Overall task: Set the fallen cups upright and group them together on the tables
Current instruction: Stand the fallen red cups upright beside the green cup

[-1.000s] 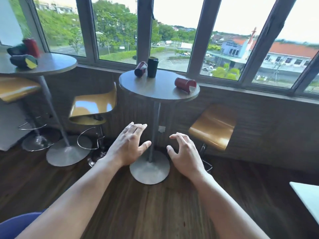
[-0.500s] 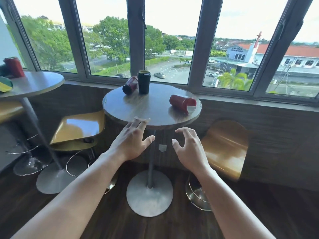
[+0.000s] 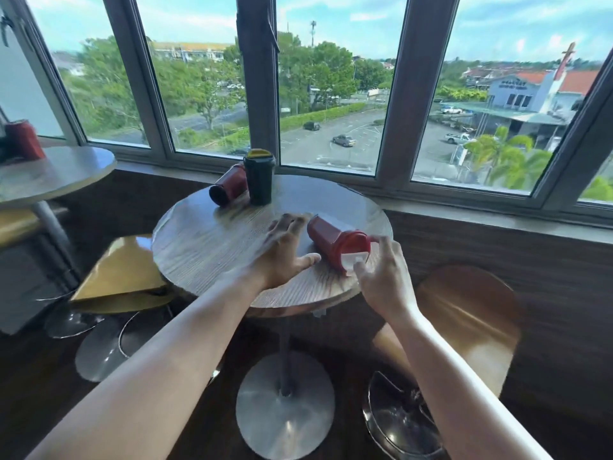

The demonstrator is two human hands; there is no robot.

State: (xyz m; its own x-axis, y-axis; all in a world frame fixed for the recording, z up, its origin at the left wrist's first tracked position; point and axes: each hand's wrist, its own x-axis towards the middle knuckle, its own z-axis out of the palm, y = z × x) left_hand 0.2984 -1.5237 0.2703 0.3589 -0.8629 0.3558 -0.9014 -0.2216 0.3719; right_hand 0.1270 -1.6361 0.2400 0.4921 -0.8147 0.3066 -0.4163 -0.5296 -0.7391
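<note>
A red cup with a white lid (image 3: 335, 242) lies on its side on the round wooden table (image 3: 205, 240), lid end toward me. My left hand (image 3: 285, 252) hovers open just left of it, fingers spread and blurred. My right hand (image 3: 381, 277) is open at the lid end, fingertips close to the lid; I cannot tell whether they touch it. At the table's far side a dark green cup (image 3: 259, 176) stands upright. A second red cup (image 3: 229, 189) lies fallen against its left side. Another red cup (image 3: 23, 141) stands on the left table (image 3: 66, 174).
Yellow stools stand to the left (image 3: 122, 277) and right (image 3: 471, 320) of the round table, with chrome bases on the dark wood floor. The table's pedestal base (image 3: 285, 406) is below my arms. A window sill and wall run right behind the table.
I have come closer to the round table. Both hands have moved forward over the tabletop and now flank the near fallen red cup.
</note>
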